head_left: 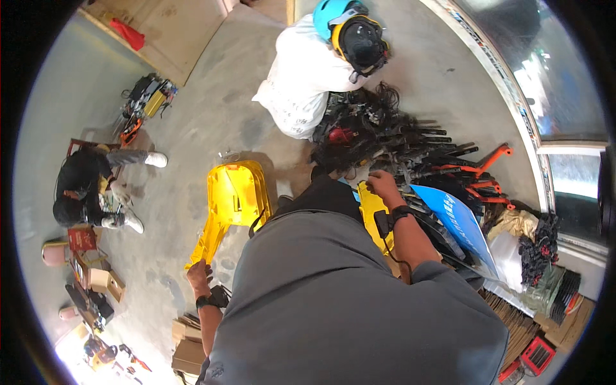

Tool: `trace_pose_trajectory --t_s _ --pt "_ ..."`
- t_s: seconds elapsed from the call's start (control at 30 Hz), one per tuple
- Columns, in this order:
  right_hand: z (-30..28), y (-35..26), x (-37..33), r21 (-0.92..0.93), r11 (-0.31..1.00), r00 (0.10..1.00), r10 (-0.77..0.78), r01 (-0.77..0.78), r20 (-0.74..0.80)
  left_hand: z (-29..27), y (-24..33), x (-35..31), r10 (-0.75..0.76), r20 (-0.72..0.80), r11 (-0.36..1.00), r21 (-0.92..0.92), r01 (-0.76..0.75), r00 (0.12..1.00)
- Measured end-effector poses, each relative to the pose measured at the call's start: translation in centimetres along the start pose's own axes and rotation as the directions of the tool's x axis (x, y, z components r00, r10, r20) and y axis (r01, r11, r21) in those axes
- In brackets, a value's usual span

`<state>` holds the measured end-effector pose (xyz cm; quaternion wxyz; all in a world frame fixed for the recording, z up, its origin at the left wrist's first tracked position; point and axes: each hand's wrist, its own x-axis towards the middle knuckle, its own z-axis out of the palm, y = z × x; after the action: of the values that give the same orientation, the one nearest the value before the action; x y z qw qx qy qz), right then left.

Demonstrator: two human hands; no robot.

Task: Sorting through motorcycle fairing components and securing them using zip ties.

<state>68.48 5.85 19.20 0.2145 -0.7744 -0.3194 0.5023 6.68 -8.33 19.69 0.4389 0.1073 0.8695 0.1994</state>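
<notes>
So both hands were busy with yellow plastic. Left hand had its grip closed on the narrow lower end of a big yellow panel, and the broad part reached up and away over the floor, left of the wearer's body. Couldn't tell whether its far end touched down or hung clear.

Right hand had its grip closed around the top of a yellow strip, which ran down along the inside of the forearm, close to the body. Its lower part was hidden, so no clue about the rest of its shape. The two yellow pieces were well apart, one on each side of the wearer. Each wrist had a black strap gadget on it.

Just past the right hand was a messy heap of black parts, with some orange bars on its right side. A blue board with white print leaned at an angle near the right forearm. Someone in white was bent over beside the heap, and another person in dark clothes sat off to the left.
</notes>
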Motion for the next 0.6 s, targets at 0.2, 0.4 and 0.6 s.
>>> trace_pose_trajectory --t_s 0.2,0.4,0.6 --pt "0.1 1.4 0.9 0.033 0.999 0.999 0.013 -0.012 -0.030 -0.2 -0.8 -0.4 -0.020 0.000 0.999 -0.049 0.020 1.000" --pt "0.0 1.1 1.5 0.048 0.998 0.999 -0.042 0.043 -0.013 -0.2 -1.0 -0.6 0.023 0.016 0.996 -0.085 -0.021 1.000" --pt "-0.1 -1.2 0.4 0.031 1.000 1.000 -0.005 0.005 0.003 -0.4 -0.9 0.1 -0.032 0.015 0.997 -0.068 0.033 0.999"
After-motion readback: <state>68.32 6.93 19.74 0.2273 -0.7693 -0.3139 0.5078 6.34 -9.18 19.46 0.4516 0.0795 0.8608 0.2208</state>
